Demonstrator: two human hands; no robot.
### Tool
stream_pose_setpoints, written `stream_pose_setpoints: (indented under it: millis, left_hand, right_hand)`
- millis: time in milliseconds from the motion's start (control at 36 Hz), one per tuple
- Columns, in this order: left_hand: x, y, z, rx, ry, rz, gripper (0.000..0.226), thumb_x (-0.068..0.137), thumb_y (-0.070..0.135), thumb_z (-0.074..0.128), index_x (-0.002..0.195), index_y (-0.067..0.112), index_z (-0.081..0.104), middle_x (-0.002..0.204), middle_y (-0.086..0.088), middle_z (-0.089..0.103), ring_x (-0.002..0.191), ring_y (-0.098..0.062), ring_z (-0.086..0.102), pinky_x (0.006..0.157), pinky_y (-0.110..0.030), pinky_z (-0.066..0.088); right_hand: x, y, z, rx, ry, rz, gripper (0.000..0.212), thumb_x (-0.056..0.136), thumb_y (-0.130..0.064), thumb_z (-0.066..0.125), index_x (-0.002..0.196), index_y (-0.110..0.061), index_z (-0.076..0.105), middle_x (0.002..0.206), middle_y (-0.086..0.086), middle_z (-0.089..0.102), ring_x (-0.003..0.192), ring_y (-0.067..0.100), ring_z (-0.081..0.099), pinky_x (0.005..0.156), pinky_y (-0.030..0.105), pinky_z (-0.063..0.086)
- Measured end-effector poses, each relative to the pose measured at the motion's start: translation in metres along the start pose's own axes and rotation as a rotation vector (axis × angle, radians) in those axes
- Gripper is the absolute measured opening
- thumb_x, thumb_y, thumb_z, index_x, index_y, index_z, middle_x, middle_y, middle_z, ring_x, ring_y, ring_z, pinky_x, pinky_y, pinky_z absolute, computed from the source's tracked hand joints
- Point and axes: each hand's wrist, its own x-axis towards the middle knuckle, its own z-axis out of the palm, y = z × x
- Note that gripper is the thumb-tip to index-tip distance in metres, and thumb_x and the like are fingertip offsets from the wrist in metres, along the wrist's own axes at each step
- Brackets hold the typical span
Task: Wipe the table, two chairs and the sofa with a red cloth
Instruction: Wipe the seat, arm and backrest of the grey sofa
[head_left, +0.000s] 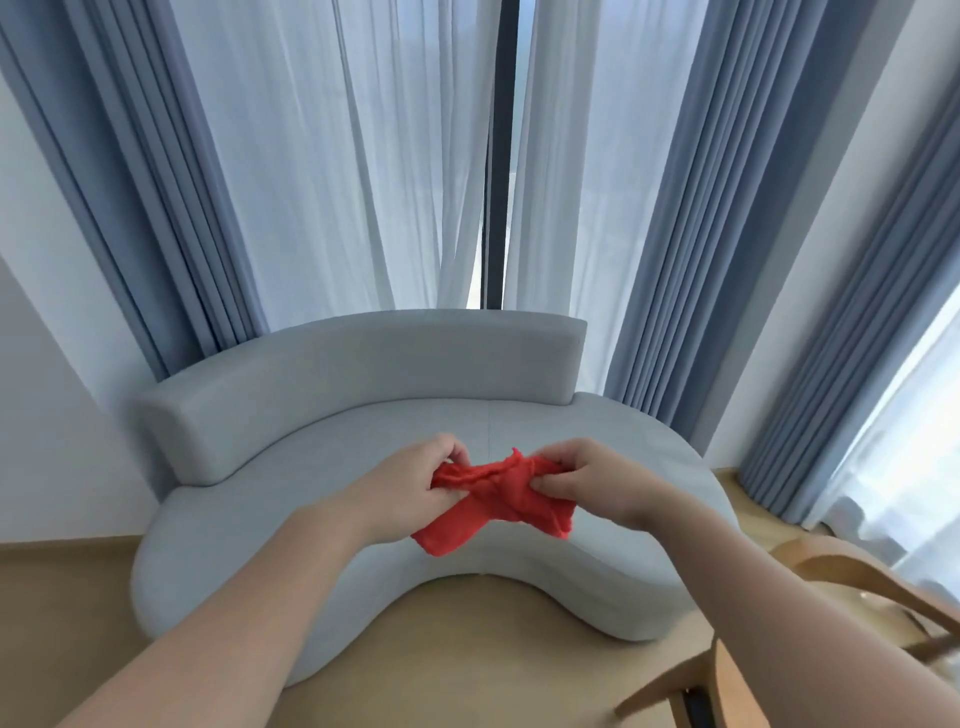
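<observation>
**Hidden or cut off**
- Wooden chair (852, 577), at 4 o'clock: cropped by the frame edge and blurred. Only curved rails are seen.
- Sofa (363, 415): part of the seat is covered by both forearms.
- Fingertips of both hands: partly buried in cloth folds.
- Contact between cloth and seat cannot be told.

**Edges and open room**
- The sofa's concave front edge is turned toward 6 o'clock, and bare wood floor (493, 649) is seen inside the curve.
- Open seat surface is left at 9 o'clock and 3 o'clock of the hands.

**Materials and shapes**
- Red cloth (498, 493): thin, soft and crumpled. It is bunched over the middle of the sofa seat, just below frame centre.
- Left hand (410, 483): clamped on the cloth's 9 o'clock end, fingers curled.
- Right hand (608, 480): the 3 o'clock end is pinched between thumb and curled fingers.
- Sofa: pale grey upholstery, kidney-shaped, with a low curved backrest.
- Blue curtains (156, 208): heavy and pleated, hung at 10 and 2 o'clock.
- Sheer curtains (337, 156): white, at 12 o'clock, parted by a dark window post (501, 156).
</observation>
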Motion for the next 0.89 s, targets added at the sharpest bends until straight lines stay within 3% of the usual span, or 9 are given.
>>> stream_pose_setpoints:
  millis: [83, 194, 306, 500, 583, 667, 750, 806, 889]
  left_hand:
    - [0.014, -0.007, 0.001, -0.095, 0.002, -0.037, 0.016, 0.088, 0.020, 0.063, 0.099, 0.023, 0.052, 0.087, 0.003, 0.065, 0.069, -0.006, 0.058, 0.062, -0.019, 0.047]
    - [0.038, -0.015, 0.004, -0.124, 0.049, -0.045, 0.027, 0.087, 0.013, 0.064, 0.105, 0.027, 0.050, 0.098, 0.006, 0.063, 0.074, 0.005, 0.058, 0.065, -0.010, 0.044]
    - [0.072, -0.017, 0.011, -0.131, 0.072, -0.033, 0.029, 0.086, 0.009, 0.064, 0.103, 0.029, 0.052, 0.098, 0.010, 0.061, 0.071, 0.004, 0.058, 0.064, -0.011, 0.043]
    - [0.147, -0.013, 0.030, -0.076, 0.058, -0.051, 0.028, 0.083, 0.008, 0.061, 0.095, 0.032, 0.053, 0.077, 0.014, 0.062, 0.064, -0.002, 0.056, 0.062, -0.015, 0.043]
    - [0.178, -0.010, 0.041, -0.064, 0.033, -0.076, 0.034, 0.078, 0.004, 0.057, 0.094, 0.033, 0.052, 0.073, 0.016, 0.059, 0.059, -0.001, 0.051, 0.060, -0.018, 0.042]
    - [0.207, -0.009, 0.055, -0.051, 0.005, -0.089, 0.037, 0.074, 0.006, 0.058, 0.095, 0.036, 0.050, 0.083, 0.016, 0.058, 0.060, 0.002, 0.050, 0.062, -0.018, 0.040]
    - [0.234, -0.009, 0.069, -0.029, -0.029, -0.088, 0.038, 0.074, 0.009, 0.060, 0.094, 0.039, 0.048, 0.093, 0.017, 0.056, 0.063, 0.003, 0.051, 0.061, -0.014, 0.037]
    - [0.250, -0.010, 0.077, -0.017, -0.051, -0.089, 0.039, 0.075, 0.010, 0.061, 0.097, 0.039, 0.047, 0.095, 0.016, 0.054, 0.061, 0.002, 0.050, 0.059, -0.012, 0.036]
    - [0.273, -0.012, 0.085, -0.016, -0.089, -0.084, 0.038, 0.075, 0.010, 0.062, 0.102, 0.034, 0.049, 0.095, 0.015, 0.052, 0.059, 0.000, 0.048, 0.058, -0.013, 0.037]
  right_hand:
    - [0.018, 0.011, -0.003, 0.026, 0.039, 0.015, 0.017, 0.091, -0.003, 0.054, 0.097, -0.006, 0.070, 0.088, 0.016, 0.071, 0.075, 0.019, 0.062, 0.078, 0.037, 0.051]
    - [0.040, 0.027, -0.009, 0.123, 0.057, 0.036, 0.023, 0.092, 0.002, 0.050, 0.095, -0.005, 0.071, 0.086, 0.013, 0.069, 0.077, 0.018, 0.059, 0.077, 0.035, 0.048]
    - [0.063, 0.049, -0.023, 0.197, 0.049, 0.032, 0.025, 0.092, 0.004, 0.049, 0.099, -0.004, 0.071, 0.093, 0.022, 0.071, 0.081, 0.023, 0.062, 0.084, 0.044, 0.051]
    - [0.091, 0.081, -0.075, 0.268, -0.025, 0.017, 0.029, 0.082, 0.016, 0.055, 0.098, -0.007, 0.061, 0.087, 0.011, 0.069, 0.077, 0.020, 0.066, 0.073, 0.029, 0.054]
    - [0.098, 0.096, -0.098, 0.267, -0.134, 0.005, 0.033, 0.076, -0.003, 0.072, 0.104, -0.009, 0.057, 0.096, 0.006, 0.068, 0.084, 0.018, 0.066, 0.080, 0.030, 0.053]
    - [0.108, 0.109, -0.110, 0.131, -0.087, 0.027, 0.057, 0.064, -0.035, 0.086, 0.110, -0.021, 0.056, 0.106, -0.005, 0.065, 0.092, 0.011, 0.067, 0.082, 0.026, 0.053]
    - [0.118, 0.119, -0.115, 0.093, -0.010, 0.057, 0.068, 0.066, -0.040, 0.087, 0.123, -0.027, 0.053, 0.111, -0.009, 0.062, 0.092, 0.004, 0.066, 0.078, 0.020, 0.054]
    - [0.124, 0.127, -0.119, 0.029, 0.031, 0.080, 0.061, 0.069, -0.044, 0.082, 0.122, -0.030, 0.056, 0.105, -0.011, 0.066, 0.088, 0.002, 0.066, 0.079, 0.023, 0.055]
    - [0.135, 0.138, -0.127, 0.030, 0.116, 0.104, 0.022, 0.084, -0.026, 0.065, 0.105, -0.023, 0.066, 0.090, -0.004, 0.072, 0.073, 0.009, 0.068, 0.072, 0.033, 0.059]
